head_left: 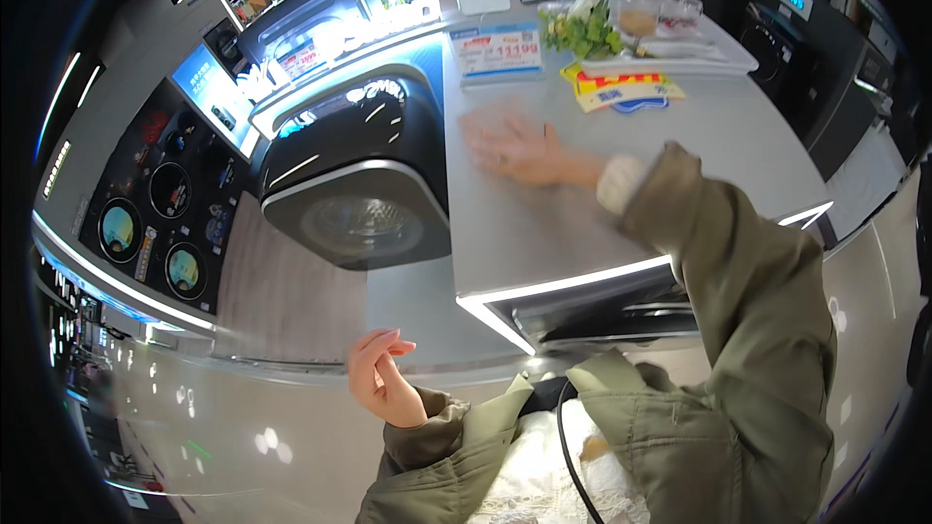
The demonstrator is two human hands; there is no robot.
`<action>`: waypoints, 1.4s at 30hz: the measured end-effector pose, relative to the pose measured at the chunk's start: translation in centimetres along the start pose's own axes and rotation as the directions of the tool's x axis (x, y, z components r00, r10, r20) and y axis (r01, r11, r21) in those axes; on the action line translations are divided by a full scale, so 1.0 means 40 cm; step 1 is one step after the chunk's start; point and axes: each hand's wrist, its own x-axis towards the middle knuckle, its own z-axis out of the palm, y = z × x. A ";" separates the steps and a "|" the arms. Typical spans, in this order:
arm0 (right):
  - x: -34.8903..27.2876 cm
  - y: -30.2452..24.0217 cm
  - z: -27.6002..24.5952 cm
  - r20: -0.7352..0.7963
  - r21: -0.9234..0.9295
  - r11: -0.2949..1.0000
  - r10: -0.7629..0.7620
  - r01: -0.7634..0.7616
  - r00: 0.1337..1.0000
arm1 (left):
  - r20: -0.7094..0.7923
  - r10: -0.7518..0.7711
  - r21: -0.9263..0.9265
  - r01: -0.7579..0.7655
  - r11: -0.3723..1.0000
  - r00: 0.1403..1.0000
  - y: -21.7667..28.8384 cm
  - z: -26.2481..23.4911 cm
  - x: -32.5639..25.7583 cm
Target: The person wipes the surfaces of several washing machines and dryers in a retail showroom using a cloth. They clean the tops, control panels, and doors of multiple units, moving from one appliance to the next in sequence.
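My right hand (524, 151) lies palm down on the grey countertop (573, 223), with its fingers stretched toward the left edge. Motion blurs the fingertips, and whatever may be under the palm is hidden. My left hand (382, 380) is raised in front of my body, over the floor, with loosely bent fingers and nothing visible in it. Left of the counter stands a dark washer or dryer (354, 180) with a round, glassy front. A price sign (497, 50) stands on the counter beyond my right hand.
A white tray (718, 60) with glass jars (639, 12) sits at the counter's far right, beside a green plant (585, 31). Colourful paper tags (626, 92) lie before it. A lit strip (573, 279) edges the counter. Dark appliances (782, 39) stand at right.
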 end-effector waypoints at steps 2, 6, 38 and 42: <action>0.096 0.088 0.014 -0.172 -0.051 0.993 -0.116 0.109 0.978 | -0.045 -0.008 0.047 0.010 0.999 0.999 0.003 -0.016 -0.015; 0.072 0.034 -0.019 0.066 -0.121 0.986 -0.106 0.113 0.992 | -0.092 0.002 0.090 0.006 0.996 0.996 0.008 -0.063 -0.038; -0.952 0.417 -0.216 -0.496 -0.074 0.781 0.510 -0.620 0.702 | 0.309 0.228 -0.194 -0.174 0.965 0.923 0.256 0.176 -0.121; -0.834 0.199 -0.156 -0.471 -0.168 0.933 0.207 -0.318 0.857 | 0.318 0.230 -0.234 -0.159 0.959 0.920 0.292 0.161 -0.154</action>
